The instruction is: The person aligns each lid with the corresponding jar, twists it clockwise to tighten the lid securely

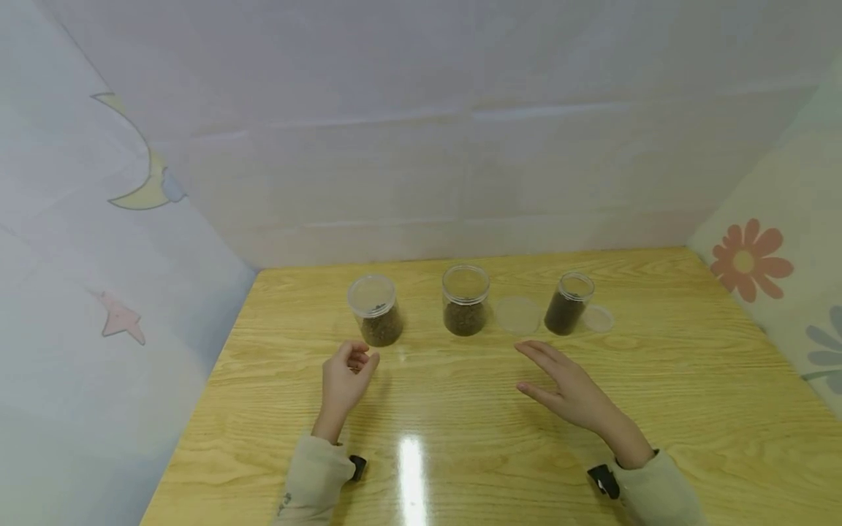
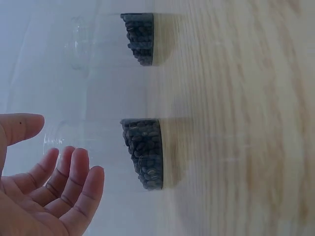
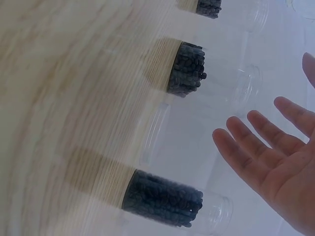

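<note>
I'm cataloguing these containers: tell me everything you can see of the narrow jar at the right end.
The narrow jar is a clear cylinder, glass or plastic, with a clear rim. Dark, bean-like pieces fill most of it. It stands upright on the wood-grained table, with a small clear lid lying beside its base; whether the two touch is unclear. Its mouth looks uncovered. Neither the left hand nor the right hand touches it.

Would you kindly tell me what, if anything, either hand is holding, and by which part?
Nothing is held: the left hand is empty near the leftmost jar, and the right hand is empty too.
</note>
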Demonstrator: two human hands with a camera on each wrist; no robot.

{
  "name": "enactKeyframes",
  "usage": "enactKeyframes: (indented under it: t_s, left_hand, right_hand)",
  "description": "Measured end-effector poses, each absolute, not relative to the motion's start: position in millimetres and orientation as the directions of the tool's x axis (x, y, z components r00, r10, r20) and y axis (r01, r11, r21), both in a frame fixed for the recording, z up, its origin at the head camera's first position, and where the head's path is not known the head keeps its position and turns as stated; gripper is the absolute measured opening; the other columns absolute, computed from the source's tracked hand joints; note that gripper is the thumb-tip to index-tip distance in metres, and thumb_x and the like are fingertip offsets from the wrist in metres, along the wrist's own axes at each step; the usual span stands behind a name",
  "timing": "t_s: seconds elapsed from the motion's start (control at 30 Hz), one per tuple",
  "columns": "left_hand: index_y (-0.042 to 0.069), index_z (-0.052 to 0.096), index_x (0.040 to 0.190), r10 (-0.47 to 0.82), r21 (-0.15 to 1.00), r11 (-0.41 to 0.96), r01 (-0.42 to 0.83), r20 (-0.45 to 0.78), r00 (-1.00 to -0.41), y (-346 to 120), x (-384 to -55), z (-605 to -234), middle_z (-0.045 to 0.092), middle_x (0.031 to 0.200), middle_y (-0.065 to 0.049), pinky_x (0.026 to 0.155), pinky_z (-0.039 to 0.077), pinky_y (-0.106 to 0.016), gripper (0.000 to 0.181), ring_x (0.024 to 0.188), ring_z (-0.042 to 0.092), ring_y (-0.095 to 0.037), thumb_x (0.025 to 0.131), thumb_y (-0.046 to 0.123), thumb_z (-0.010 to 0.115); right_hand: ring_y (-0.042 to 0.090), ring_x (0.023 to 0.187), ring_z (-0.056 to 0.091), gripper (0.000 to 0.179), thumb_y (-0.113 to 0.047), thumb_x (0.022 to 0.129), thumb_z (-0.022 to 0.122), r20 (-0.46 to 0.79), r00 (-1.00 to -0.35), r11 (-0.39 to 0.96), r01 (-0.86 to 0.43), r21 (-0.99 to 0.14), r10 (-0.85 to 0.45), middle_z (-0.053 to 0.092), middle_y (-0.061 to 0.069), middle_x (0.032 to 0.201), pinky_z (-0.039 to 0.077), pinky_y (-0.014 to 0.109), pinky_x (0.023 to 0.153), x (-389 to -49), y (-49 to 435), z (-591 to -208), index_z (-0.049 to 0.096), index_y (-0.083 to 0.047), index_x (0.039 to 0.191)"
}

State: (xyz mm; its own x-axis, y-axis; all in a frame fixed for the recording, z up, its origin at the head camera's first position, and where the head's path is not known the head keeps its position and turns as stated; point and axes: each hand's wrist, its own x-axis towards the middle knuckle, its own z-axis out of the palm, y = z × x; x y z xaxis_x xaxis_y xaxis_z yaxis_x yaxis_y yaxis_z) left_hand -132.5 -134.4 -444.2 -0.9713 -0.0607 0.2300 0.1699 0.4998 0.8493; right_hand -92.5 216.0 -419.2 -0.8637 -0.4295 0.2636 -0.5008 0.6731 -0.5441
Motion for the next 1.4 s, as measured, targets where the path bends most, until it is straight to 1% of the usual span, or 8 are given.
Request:
enactKeyframes:
  t_s: [0.23, 0.43, 0.7, 0.83, 0.9, 1.07, 1.2, 1.4]
  left_hand:
    - [-0.005, 0.061, 0.090, -0.021, 0.841, 0.490, 0.229, 0.274, -0.962, -128.2, -128.8, -442.4, 0.060, 0.071, -0.007, 0.056, 0.049, -0.023, 0.017, 0.063, 0.057, -0.018, 0.081, 0.007, 0.068]
    - [0.000, 0.062, 0.090, -0.009, 0.846, 0.482, 0.228, 0.265, -0.964, -124.1, -128.4, -443.7, 0.061, 0.073, -0.006, 0.058, 0.050, -0.023, 0.014, 0.065, 0.058, -0.017, 0.081, 0.008, 0.068]
    - [-0.002, 0.061, 0.095, 0.041, 0.858, 0.457, 0.233, 0.242, -0.969, -117.5, -129.7, -447.8, 0.062, 0.078, -0.007, 0.059, 0.051, -0.023, 0.019, 0.069, 0.059, -0.018, 0.081, 0.010, 0.068]
    - [-0.001, 0.061, 0.096, 0.063, 0.848, 0.464, 0.254, 0.254, -0.965, -111.8, -130.4, -447.9, 0.062, 0.083, -0.009, 0.062, 0.051, -0.028, 0.019, 0.074, 0.060, -0.021, 0.082, 0.011, 0.067]
    - [0.000, 0.061, 0.097, 0.068, 0.849, 0.459, 0.261, 0.260, -0.963, -108.4, -130.8, -446.8, 0.063, 0.086, -0.012, 0.063, 0.052, -0.032, 0.019, 0.077, 0.060, -0.023, 0.082, 0.010, 0.067]
    - [-0.001, 0.056, 0.109, 0.117, 0.869, 0.411, 0.277, 0.251, -0.961, -102.3, -134.2, -446.5, 0.060, 0.099, -0.021, 0.068, 0.051, -0.039, 0.030, 0.085, 0.059, -0.030, 0.083, 0.009, 0.066]
    - [-0.001, 0.047, 0.122, 0.197, 0.881, 0.372, 0.292, 0.233, -0.952, -99.6, -137.6, -447.0, 0.056, 0.108, -0.023, 0.073, 0.050, -0.045, 0.042, 0.094, 0.057, -0.033, 0.084, 0.007, 0.064]
    - [-0.001, 0.041, 0.127, 0.257, 0.895, 0.341, 0.289, 0.207, -0.944, -94.1, -143.0, -442.3, 0.052, 0.115, -0.025, 0.077, 0.047, -0.052, 0.050, 0.101, 0.053, -0.039, 0.084, 0.008, 0.065]
  right_hand:
    - [0.041, 0.112, 0.046, 0.055, -0.020, 0.085, 0.065, 0.293, -0.860, 0.675, -0.509, -0.535, -0.417, 0.045, 0.019, 0.129, 0.043, 0.058, 0.081, -92.1, 218.1, -420.0, 0.043, -0.003, 0.133]
    - [0.042, 0.111, 0.047, 0.055, -0.019, 0.085, 0.066, 0.298, -0.858, 0.674, -0.514, -0.530, -0.419, 0.045, 0.020, 0.129, 0.043, 0.057, 0.081, -93.0, 219.1, -421.2, 0.043, -0.003, 0.133]
    - [0.042, 0.112, 0.046, 0.055, -0.019, 0.085, 0.065, 0.296, -0.859, 0.671, -0.512, -0.536, -0.418, 0.045, 0.021, 0.129, 0.042, 0.058, 0.081, -93.5, 220.0, -422.0, 0.043, -0.004, 0.133]
    - [0.042, 0.112, 0.046, 0.055, -0.019, 0.085, 0.065, 0.299, -0.857, 0.669, -0.514, -0.536, -0.419, 0.045, 0.021, 0.129, 0.043, 0.058, 0.081, -93.4, 219.6, -422.3, 0.043, -0.004, 0.133]
    - [0.042, 0.112, 0.046, 0.055, -0.019, 0.085, 0.065, 0.296, -0.859, 0.670, -0.512, -0.538, -0.419, 0.045, 0.021, 0.129, 0.043, 0.058, 0.081, -93.4, 219.1, -422.4, 0.043, -0.004, 0.133]
    - [0.042, 0.113, 0.045, 0.055, -0.020, 0.085, 0.065, 0.283, -0.863, 0.673, -0.503, -0.542, -0.418, 0.044, 0.021, 0.130, 0.042, 0.058, 0.082, -94.1, 218.1, -422.4, 0.043, -0.004, 0.133]
    - [0.042, 0.113, 0.045, 0.056, -0.020, 0.085, 0.065, 0.272, -0.866, 0.671, -0.498, -0.549, -0.420, 0.044, 0.021, 0.130, 0.041, 0.058, 0.083, -95.0, 217.8, -423.0, 0.042, -0.004, 0.134]
    - [0.042, 0.112, 0.046, 0.056, -0.020, 0.085, 0.065, 0.289, -0.860, 0.665, -0.509, -0.546, -0.421, 0.045, 0.022, 0.129, 0.042, 0.058, 0.082, -95.8, 218.5, -424.0, 0.042, -0.003, 0.134]
